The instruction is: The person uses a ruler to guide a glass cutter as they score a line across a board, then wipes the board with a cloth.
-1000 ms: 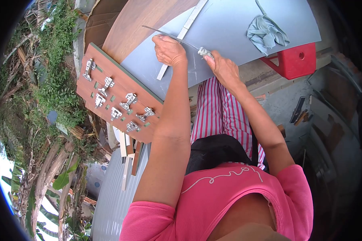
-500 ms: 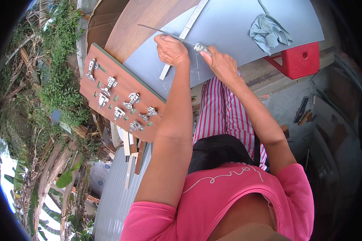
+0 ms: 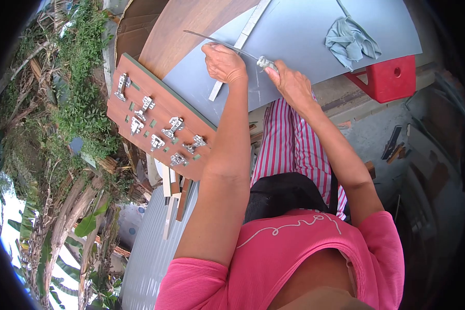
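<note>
A long-bladed knife (image 3: 249,53) with a pale, wrapped-looking handle is in my right hand (image 3: 293,85), whose fingers are closed round the handle. Its thin blade points away to the upper left, crossing over a narrow whitish strip (image 3: 247,32) that lies on a grey-blue sheet (image 3: 294,31). My left hand (image 3: 225,63) is closed, right at the blade and beside the strip; its curled fingertips are hidden, and I cannot tell what they grip.
A reddish-brown board (image 3: 139,134) with several metal hinges (image 3: 173,127) lies to the left. Brown wood-grain panel (image 3: 175,31) shows beyond it. A light blue cloth (image 3: 349,44) rests on the sheet, near a red plastic stool (image 3: 392,80). Wood strips (image 3: 182,199) stick out below the board.
The whole view has shifted slightly to the right. Both hands and the knife keep nearly the same places over the sheet and strip.
</note>
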